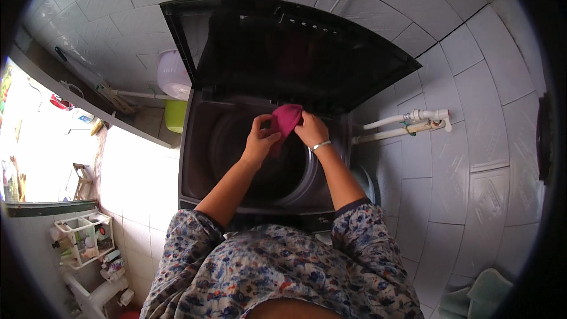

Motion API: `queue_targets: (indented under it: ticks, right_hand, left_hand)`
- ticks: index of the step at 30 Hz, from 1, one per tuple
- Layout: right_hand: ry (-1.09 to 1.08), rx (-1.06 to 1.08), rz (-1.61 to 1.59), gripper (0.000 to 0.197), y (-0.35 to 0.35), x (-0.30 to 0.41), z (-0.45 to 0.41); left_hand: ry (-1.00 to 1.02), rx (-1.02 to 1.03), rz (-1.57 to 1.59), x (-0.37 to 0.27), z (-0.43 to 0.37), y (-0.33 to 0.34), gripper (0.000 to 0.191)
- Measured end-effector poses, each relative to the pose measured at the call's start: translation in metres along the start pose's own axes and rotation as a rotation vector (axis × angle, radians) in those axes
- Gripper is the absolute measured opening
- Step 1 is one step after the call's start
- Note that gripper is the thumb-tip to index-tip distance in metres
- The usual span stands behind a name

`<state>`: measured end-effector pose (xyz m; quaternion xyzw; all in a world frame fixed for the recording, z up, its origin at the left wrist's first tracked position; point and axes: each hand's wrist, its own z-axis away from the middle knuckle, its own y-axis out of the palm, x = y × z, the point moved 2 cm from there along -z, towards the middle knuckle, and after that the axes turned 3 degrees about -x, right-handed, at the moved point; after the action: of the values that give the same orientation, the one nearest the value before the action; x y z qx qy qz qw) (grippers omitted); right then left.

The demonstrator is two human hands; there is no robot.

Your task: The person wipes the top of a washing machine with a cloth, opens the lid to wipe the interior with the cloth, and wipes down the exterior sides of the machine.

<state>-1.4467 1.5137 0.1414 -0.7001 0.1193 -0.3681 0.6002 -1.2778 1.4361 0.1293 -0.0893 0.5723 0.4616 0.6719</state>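
Observation:
Between my two hands hangs a magenta cloth [287, 117], held above the tub of a top-loading washing machine [190, 150]. My left hand [259, 139] pinches its left edge with thumb and fingers. At the upper right corner of the cloth, my right hand [312, 129] grips it; a silver bangle circles that wrist. The dark lid [301, 57] of the machine stands raised behind the hands. Inside, the drum opening [279, 181] is too dark to show what lies in it.
White water pipes [398, 126] run along the tiled wall to the right. Left of the lid are a pale basin [172, 73] and a lime green one [173, 116]. A white wire rack [86, 239] with toiletries is at the lower left. Greenish slippers [487, 294] appear at lower right.

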Motion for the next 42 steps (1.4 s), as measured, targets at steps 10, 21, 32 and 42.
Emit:
queue_targets:
  ticks: [10,21,32,42]
  right_hand:
    - [0.113,-0.113,-1.033,0.018,-0.028,-0.014,0.049]
    - [-0.192,-0.373,0.061,0.047,0.001,0.017,0.020]
    - [0.086,-0.270,0.040,0.039,0.002,0.028,-0.008]
    - [0.024,-0.178,-0.432,0.031,0.038,0.007,0.026]
  left_hand:
    - [0.345,-0.109,-0.302,-0.040,-0.010,-0.027,0.018]
    - [0.953,-0.370,-1.456,-0.017,-0.040,-0.003,0.056]
    - [0.611,-0.204,-1.100,-0.014,-0.058,0.009,0.038]
    - [0.617,-0.171,-0.873,0.025,-0.025,-0.002,0.030]
